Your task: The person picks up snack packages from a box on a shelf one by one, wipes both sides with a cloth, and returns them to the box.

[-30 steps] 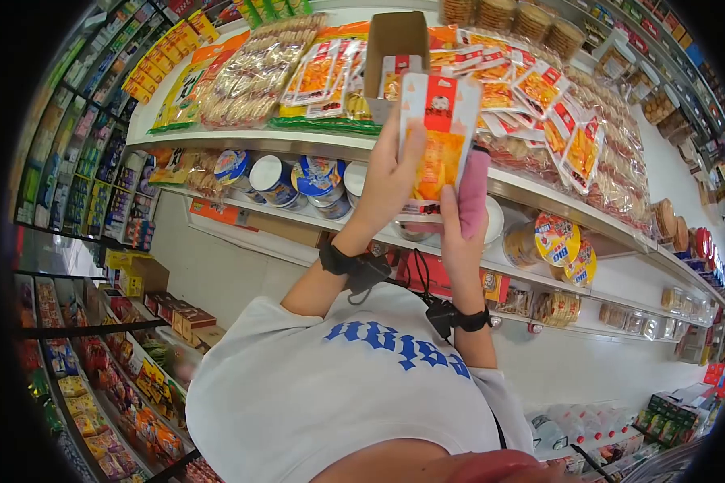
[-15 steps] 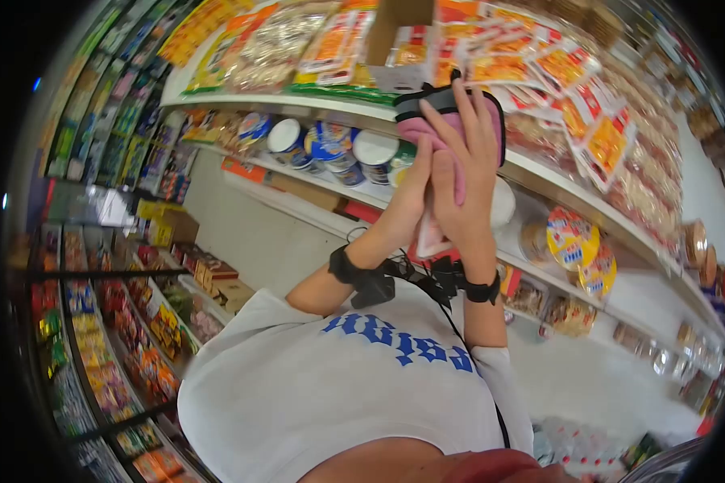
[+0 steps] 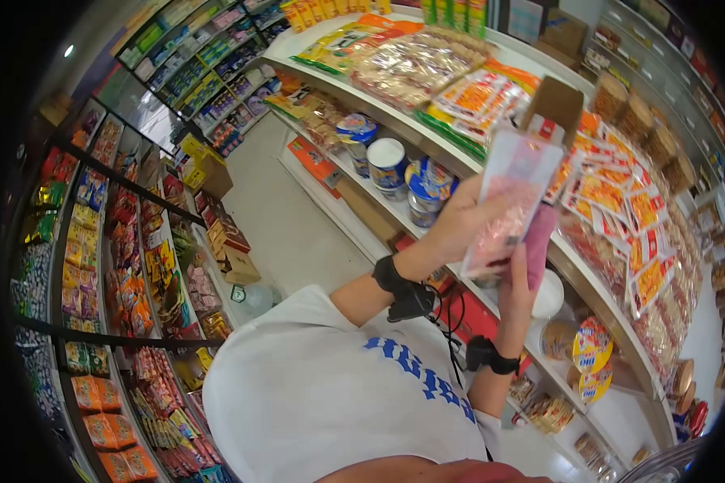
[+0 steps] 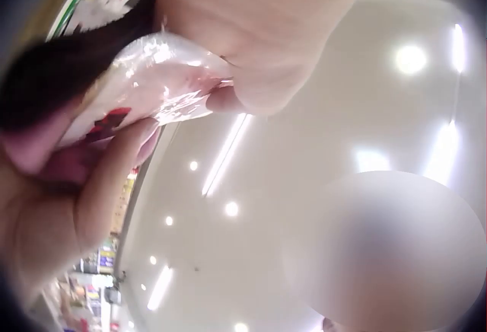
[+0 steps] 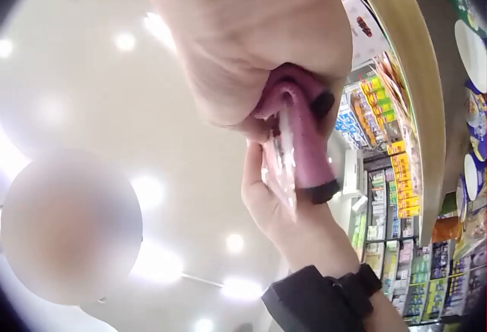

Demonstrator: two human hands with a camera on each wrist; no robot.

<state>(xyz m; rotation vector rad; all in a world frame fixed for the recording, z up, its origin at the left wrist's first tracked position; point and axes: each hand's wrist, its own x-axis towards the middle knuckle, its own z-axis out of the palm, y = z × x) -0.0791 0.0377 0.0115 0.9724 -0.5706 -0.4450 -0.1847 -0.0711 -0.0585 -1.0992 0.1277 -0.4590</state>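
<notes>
A flat snack packet (image 3: 530, 165), its pale, shiny side facing me, is held up before the shelf. My left hand (image 3: 459, 219) grips it from the left, thumb across its face. At its lower right, my right hand (image 3: 517, 290) holds a folded pink cloth (image 3: 541, 232) with dark edging, thumb at the packet's lower edge. In the right wrist view the cloth (image 5: 310, 145) wraps round the packet's edge. Glare covers the packet (image 4: 179, 81) in the left wrist view, where both thumbs press near it.
Behind the packet stands an open cardboard box (image 3: 557, 109) on the top shelf. Loose orange-and-red snack packets (image 3: 612, 189) spread to its right, bagged snacks (image 3: 419, 64) to its left. Instant noodle tubs (image 3: 387, 165) line the shelf below. Racks of colourful snacks (image 3: 141, 282) fill the left side.
The packet went from its orange front showing, to being covered by the cloth under both hands, to its pale side showing. My view has swung left, so hands and shelf sit further right.
</notes>
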